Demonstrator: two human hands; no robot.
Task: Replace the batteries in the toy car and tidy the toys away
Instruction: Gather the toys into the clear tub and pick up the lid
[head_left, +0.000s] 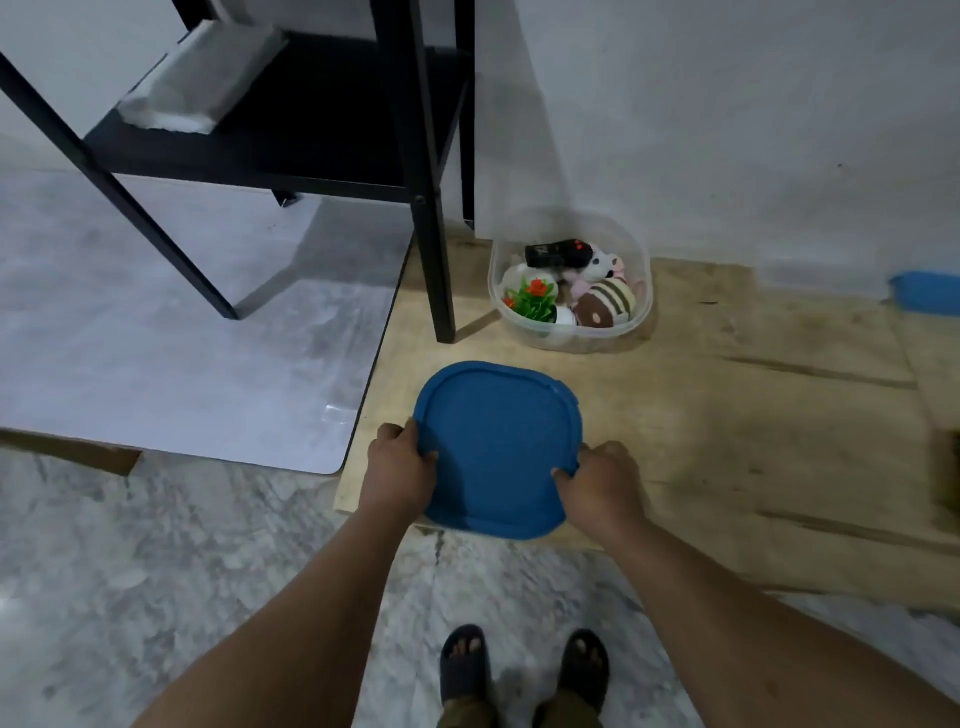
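Lid: a blue lid (497, 447), rounded square, held level in the air over the near edge of the wooden board (727, 415); its near left and right corners are covered by the hands
Left hand: the left hand (400, 470) grips the lid's left edge, thumb on top, fingers curled beneath and hidden
Right hand: the right hand (600, 483) grips the lid's near right corner, thumb on top; the fingers under the lid cannot be seen
Tub: a clear plastic tub (570, 280) stands uncovered on the board near the wall, just right of the black table leg (434, 260), well apart from the lid
Contents: a black toy with red marks (556, 253) lies at the back, whether it is the car is hard to tell; a brown striped soft toy (605, 305); a white soft toy (605, 263); a green plant with red flowers (535, 299); the lower items blur through the tub wall
Shelf: a white wrapped bundle (200, 85) lies on the black lower shelf (311, 119); its contents are not readable
Right edge: a blue object (927, 291) is cut off by the frame
Below: two feet in dark sandals (524, 670) on the marble floor (156, 571), cut off at the bottom edge
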